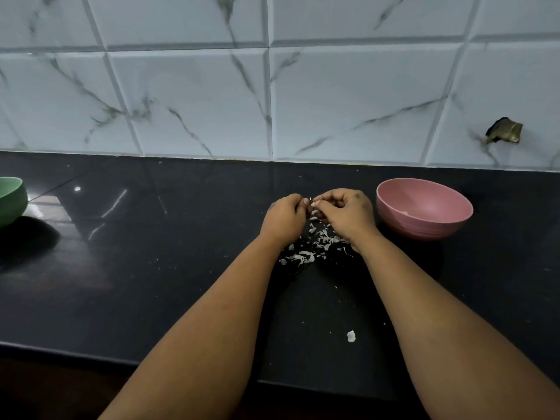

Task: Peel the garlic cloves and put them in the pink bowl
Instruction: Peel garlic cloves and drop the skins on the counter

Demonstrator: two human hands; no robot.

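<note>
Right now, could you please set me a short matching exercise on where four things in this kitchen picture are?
Things:
1. pink bowl
2. green bowl
3. garlic skins
4. garlic clove

Places:
A. at the far left edge of the counter
B. pinched between the left hand and the right hand
C. just right of the right hand
D. scattered on the counter under the hands

Pairs: 1-C, 2-A, 3-D, 4-B

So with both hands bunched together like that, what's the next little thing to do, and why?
Probably keep picking skin off the garlic clove pinched between the left hand and right hand. Peel scraps lie on the counter beneath them, so peeling looks under way. Once it is bare, it would go right, into the pink bowl.
</note>
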